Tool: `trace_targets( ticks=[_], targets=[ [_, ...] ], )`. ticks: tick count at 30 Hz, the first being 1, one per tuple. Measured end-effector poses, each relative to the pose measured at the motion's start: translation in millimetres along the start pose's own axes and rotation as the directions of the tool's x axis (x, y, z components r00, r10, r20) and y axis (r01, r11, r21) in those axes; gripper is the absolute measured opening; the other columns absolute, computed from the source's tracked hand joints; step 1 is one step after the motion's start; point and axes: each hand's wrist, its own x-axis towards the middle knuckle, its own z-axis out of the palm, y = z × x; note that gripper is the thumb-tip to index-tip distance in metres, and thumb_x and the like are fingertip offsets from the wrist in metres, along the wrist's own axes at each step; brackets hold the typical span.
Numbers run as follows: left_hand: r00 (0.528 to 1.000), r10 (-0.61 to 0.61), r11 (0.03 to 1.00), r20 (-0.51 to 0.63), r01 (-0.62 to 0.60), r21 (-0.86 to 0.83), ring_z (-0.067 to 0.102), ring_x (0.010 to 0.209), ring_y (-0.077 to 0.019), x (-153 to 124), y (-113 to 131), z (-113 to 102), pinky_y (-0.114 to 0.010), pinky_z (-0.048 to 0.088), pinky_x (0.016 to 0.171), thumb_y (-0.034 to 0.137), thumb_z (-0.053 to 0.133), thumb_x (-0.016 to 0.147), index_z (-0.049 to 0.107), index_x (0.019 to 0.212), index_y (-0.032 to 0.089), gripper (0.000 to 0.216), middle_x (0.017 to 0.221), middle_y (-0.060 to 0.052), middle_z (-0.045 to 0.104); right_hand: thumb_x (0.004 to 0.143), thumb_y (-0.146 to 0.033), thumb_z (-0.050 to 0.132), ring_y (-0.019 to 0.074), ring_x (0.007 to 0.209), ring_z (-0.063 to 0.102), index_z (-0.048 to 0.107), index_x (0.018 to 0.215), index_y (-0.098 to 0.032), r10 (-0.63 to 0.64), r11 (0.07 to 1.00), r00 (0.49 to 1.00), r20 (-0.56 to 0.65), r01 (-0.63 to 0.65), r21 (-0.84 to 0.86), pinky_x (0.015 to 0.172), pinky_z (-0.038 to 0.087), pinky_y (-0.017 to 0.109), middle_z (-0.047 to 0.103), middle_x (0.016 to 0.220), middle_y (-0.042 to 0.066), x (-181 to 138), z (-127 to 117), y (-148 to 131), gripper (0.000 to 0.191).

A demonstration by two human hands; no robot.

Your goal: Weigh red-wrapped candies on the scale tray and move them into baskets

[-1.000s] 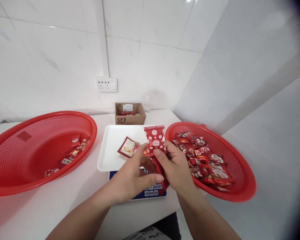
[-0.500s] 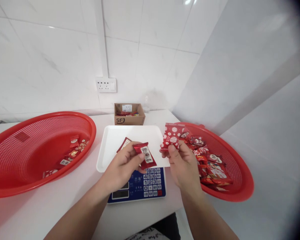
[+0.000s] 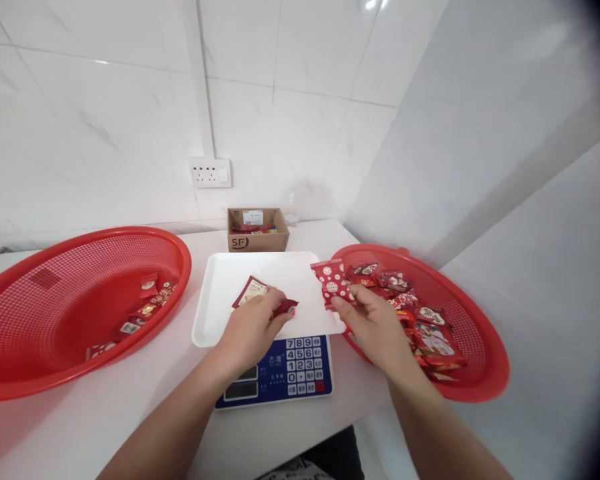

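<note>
Hands point(image 3: 253, 327) point(image 3: 377, 323) flank open room within the white tray's rim point(image 3: 198, 327).

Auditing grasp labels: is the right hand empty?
No, the right hand pinches a red packet with white spots between its thumb and fingers.

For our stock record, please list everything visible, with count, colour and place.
Baskets: two, red, left and right
Basket packets: many, mostly red, inside
Tray: one, white, centre
Scale: one, blue, before tray
Table: one, white, below
Cream packet: one, maroon-edged, on tray
Dotted packet: one, red-white, in right hand
Small packet: one, dark red, in left hand
Box: one, brown, behind tray
Socket panel: one, white, wall
Hands: two, bare, near tray
</note>
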Motion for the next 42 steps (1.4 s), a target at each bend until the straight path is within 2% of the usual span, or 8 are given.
trace_targets(
  ticks=[4,10,17,26,28,32,38,42],
  targets=[
    [0.999,0.029,0.989,0.028,-0.033,0.141,0.062,0.100,-0.0301,3,-1,9,-0.038,0.047,0.078,0.031,0.048,0.091,0.062,0.107,0.023,0.022,0.106,-0.010,0.069,0.088,-0.044,0.047,0.0164,0.058,0.051,0.049,0.065,-0.022,0.045,0.788,0.999,-0.022,-0.049,-0.614,0.056,0.037,0.028,0.058,0.062,-0.001,43,-22,4,0.032],
    [1.000,-0.008,0.991,0.011,0.007,0.135,0.062,0.104,-0.0313,2,-1,9,-0.041,0.047,0.082,0.024,0.046,0.090,0.056,0.118,0.021,0.030,0.112,-0.012,0.067,0.092,-0.037,0.052,0.0197,0.081,0.061,0.062,0.086,-0.016,0.204,0.629,0.979,0.027,-0.110,-0.770,0.072,0.048,0.036,0.066,0.087,0.006,119,-17,32,0.025],
    [0.999,0.029,0.998,0.029,-0.031,0.061,0.063,0.103,-0.0282,0,-1,3,-0.040,0.047,0.084,0.018,0.044,0.089,0.057,0.111,0.020,0.026,0.109,-0.010,0.069,0.093,-0.034,0.056,0.0201,0.097,0.063,0.059,0.115,-0.017,0.331,0.561,0.939,0.095,-0.115,-0.820,0.083,0.053,0.041,0.062,0.116,0.008,146,9,48,0.028],
    [1.000,0.002,0.998,0.022,0.000,-0.063,0.064,0.097,-0.0264,3,-13,1,-0.036,0.046,0.081,0.016,0.049,0.084,0.057,0.106,0.022,0.025,0.102,-0.007,0.069,0.093,-0.036,0.054,0.0193,0.092,0.063,0.063,0.100,-0.015,0.215,0.674,0.934,0.286,0.070,-0.736,0.083,0.050,0.040,0.066,0.101,0.006,107,7,22,0.024],
    [1.000,-0.004,0.997,0.029,0.006,-0.075,0.064,0.090,-0.0251,4,-15,1,-0.034,0.046,0.076,0.015,0.051,0.081,0.058,0.098,0.023,0.020,0.094,-0.004,0.069,0.092,-0.033,0.054,0.0192,0.088,0.063,0.066,0.090,-0.017,0.132,0.755,0.893,0.430,0.191,-0.628,0.081,0.049,0.035,0.069,0.092,0.006,83,13,10,0.020],
    [0.999,0.007,0.995,0.033,-0.004,-0.098,0.064,0.078,-0.0216,5,-15,-1,-0.030,0.045,0.068,0.019,0.054,0.081,0.057,0.087,0.023,0.009,0.081,0.000,0.067,0.089,-0.021,0.056,0.0211,0.101,0.061,0.065,0.101,-0.019,-0.021,0.856,0.801,0.599,0.324,-0.403,0.086,0.045,0.031,0.068,0.110,0.008,42,26,-6,0.016],
    [1.000,0.014,0.994,-0.019,-0.016,-0.108,0.065,0.076,-0.0180,4,-10,-3,-0.029,0.048,0.068,0.019,0.051,0.085,0.058,0.098,0.023,0.015,0.086,0.000,0.070,0.089,-0.015,0.051,0.0149,0.085,0.065,0.062,0.103,-0.020,-0.077,0.927,0.776,0.625,0.286,-0.241,0.074,0.048,0.026,0.071,0.099,0.002,32,28,-11,0.018],
    [0.996,0.027,0.999,-0.084,-0.029,-0.020,0.065,0.092,-0.0215,6,-17,-6,-0.034,0.050,0.077,0.022,0.043,0.091,0.055,0.111,0.022,0.023,0.104,-0.006,0.068,0.089,-0.012,0.050,0.0167,0.090,0.064,0.062,0.100,-0.020,-0.051,0.924,0.849,0.526,0.240,-0.298,0.079,0.046,0.028,0.070,0.099,0.004,42,25,-5,0.018]
  ],
)
